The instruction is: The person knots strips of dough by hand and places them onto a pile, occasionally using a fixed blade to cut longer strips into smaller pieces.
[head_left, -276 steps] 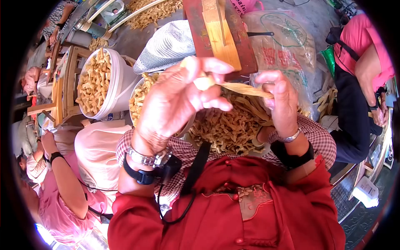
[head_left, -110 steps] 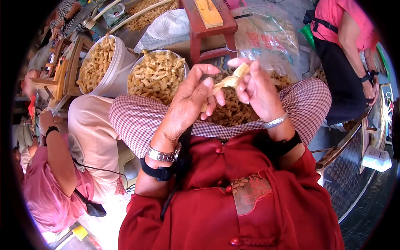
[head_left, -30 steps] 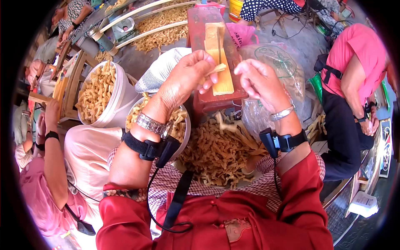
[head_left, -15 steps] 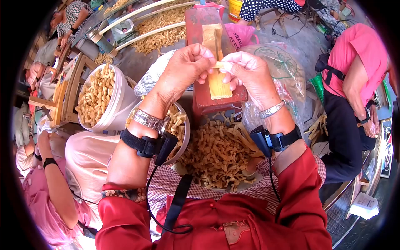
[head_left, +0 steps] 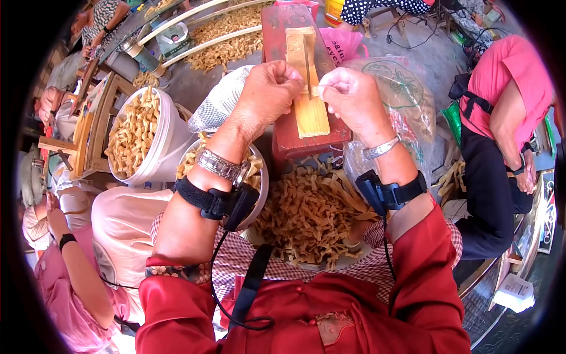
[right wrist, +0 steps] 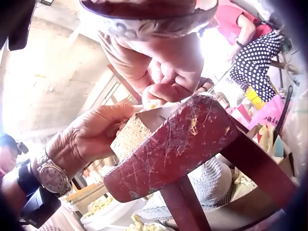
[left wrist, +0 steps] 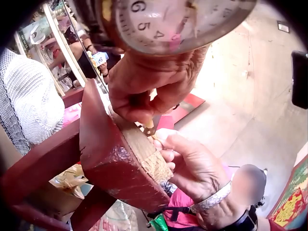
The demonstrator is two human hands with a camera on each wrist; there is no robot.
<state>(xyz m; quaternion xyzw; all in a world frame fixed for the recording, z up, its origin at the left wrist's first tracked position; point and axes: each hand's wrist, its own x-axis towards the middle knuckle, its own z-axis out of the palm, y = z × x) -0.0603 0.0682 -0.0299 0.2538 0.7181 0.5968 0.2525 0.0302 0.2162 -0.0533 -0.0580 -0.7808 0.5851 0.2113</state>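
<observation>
My left hand (head_left: 265, 94) and right hand (head_left: 356, 103) each pinch an end of a short pale-yellow strip (head_left: 313, 91), mostly hidden by fingers. It lies across a thin upright blade (head_left: 308, 69) set in a wooden block (head_left: 312, 121). The block sits on a red wooden stool (head_left: 289, 144). In the left wrist view, a bit of the strip (left wrist: 150, 124) shows below the left fingers at the blade. The right wrist view shows the left hand (right wrist: 91, 130) beside the block (right wrist: 132, 137). Below the hands, a heap of yellowish-brown strips (head_left: 312, 218) fills a basin.
A white bucket (head_left: 171, 144) of knotted pieces stands at left, with another pail (head_left: 263, 180) nearer. Behind them lies a mesh sack (head_left: 218, 103). A clear plastic bag (head_left: 407, 94) is right of the stool. A seated person in pink (head_left: 522, 71) is at right.
A second ago the right hand was apart from the left and a small piece was falling to the heap. Both hands now hold the strip, lowered onto the blade. Earlier they handled a knotted strip nearer the lap.
</observation>
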